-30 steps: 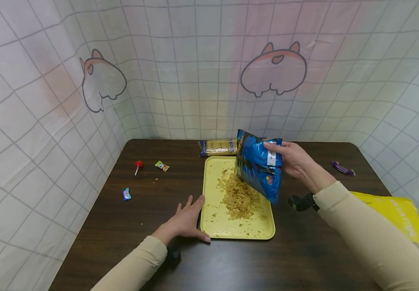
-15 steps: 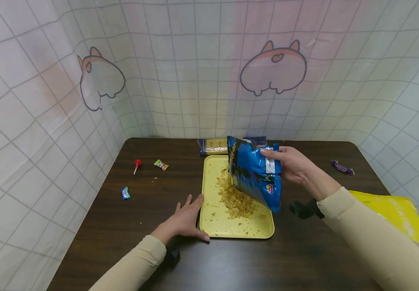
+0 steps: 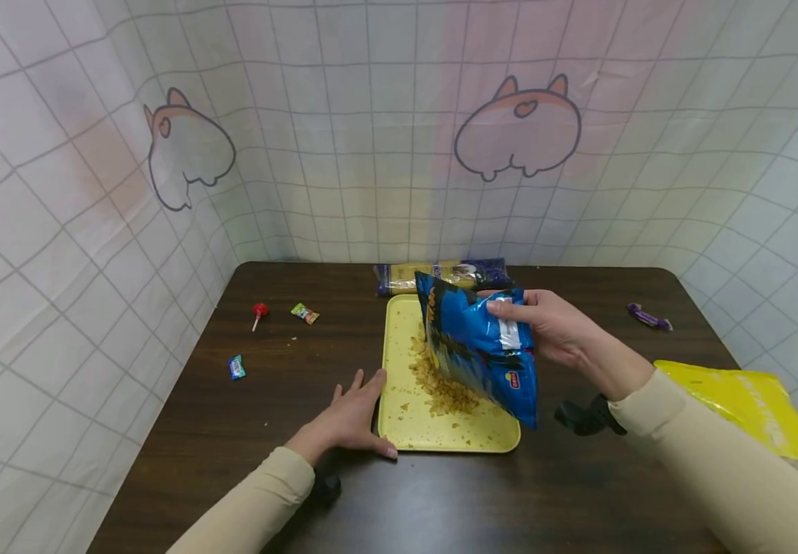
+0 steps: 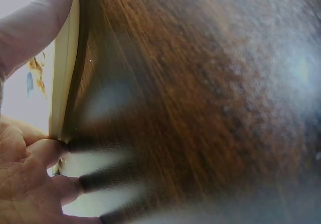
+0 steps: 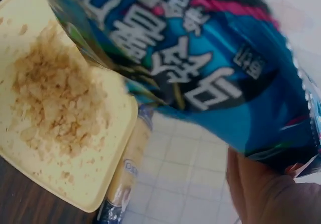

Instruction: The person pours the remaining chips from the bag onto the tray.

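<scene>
In the head view my right hand (image 3: 561,327) grips a blue chip bag (image 3: 482,338) by its sealed end, thumb on the near side. The bag hangs tilted over a yellow tray (image 3: 405,435), covering part of it. Crushed potato chips (image 3: 440,385) lie heaped on the tray, and in the right wrist view the heap of chips (image 5: 60,91) sits beside the bag's lower edge. My left hand (image 3: 350,419) rests with spread fingers against the tray's left edge. The left wrist view has the thumb and fingers along the tray's side (image 4: 62,78).
Behind the tray lies a pasta packet (image 3: 405,278). To the left are a red lollipop (image 3: 260,311), a green wrapped candy (image 3: 305,313) and a blue wrapped candy (image 3: 236,367). A purple wrapped candy (image 3: 649,317) and a yellow bag (image 3: 752,404) are on the right.
My right hand has brought the chip bag left and nearer to me, lowering it over the chips. More of the pasta packet shows behind it. The left hand has stayed at the tray's edge.
</scene>
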A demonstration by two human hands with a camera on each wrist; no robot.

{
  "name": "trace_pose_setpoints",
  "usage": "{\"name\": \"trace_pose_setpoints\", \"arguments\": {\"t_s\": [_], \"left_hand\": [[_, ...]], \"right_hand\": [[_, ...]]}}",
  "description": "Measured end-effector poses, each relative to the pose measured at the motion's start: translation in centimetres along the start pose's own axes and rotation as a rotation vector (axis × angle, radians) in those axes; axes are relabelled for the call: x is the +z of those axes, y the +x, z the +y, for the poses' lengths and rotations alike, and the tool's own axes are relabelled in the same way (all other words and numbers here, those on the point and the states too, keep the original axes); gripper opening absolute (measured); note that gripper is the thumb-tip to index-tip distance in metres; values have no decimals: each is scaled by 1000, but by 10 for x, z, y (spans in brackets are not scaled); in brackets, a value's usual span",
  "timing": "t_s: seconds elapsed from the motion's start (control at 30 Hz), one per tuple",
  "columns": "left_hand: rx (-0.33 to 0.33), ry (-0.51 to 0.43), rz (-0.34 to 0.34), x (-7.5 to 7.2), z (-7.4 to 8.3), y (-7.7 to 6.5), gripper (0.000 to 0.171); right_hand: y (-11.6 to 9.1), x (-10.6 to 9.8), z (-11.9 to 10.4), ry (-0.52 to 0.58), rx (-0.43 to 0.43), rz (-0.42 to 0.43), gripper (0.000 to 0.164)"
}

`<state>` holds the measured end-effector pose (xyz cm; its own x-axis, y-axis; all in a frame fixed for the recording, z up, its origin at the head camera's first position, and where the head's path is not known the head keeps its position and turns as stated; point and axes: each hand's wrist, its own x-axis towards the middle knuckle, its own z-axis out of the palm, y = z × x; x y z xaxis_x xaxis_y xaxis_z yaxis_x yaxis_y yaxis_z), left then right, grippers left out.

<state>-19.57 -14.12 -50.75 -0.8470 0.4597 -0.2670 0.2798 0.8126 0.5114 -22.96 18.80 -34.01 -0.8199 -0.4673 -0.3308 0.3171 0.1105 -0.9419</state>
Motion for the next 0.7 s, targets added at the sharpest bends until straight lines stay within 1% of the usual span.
{"name": "trace_pose_setpoints", "arguments": {"t_s": [0.2,0.3,0.37,0.5,0.53,0.6,0.7], "left_hand": [[9,-1,4,0,0,0,134],[9,-5,5,1,0,0,133],[7,-6,7,1,0,0,133],[4,-5,6,2,0,0,133],[4,-4,7,2,0,0,134],[4,-5,8,2,0,0,134],[6,-6,11,1,0,0,133]], "right_hand": [[-1,6,-3,-41,-21,6,65],[0,7,-5,-37,-22,22,62],[0,6,-6,-29,-13,36,53],[1,3,-9,-20,-4,99,24],[1,2,-10,-26,-4,114,20],[3,0,-13,-43,-11,140,19],[6,-4,-16,-74,-27,172,28]]}}
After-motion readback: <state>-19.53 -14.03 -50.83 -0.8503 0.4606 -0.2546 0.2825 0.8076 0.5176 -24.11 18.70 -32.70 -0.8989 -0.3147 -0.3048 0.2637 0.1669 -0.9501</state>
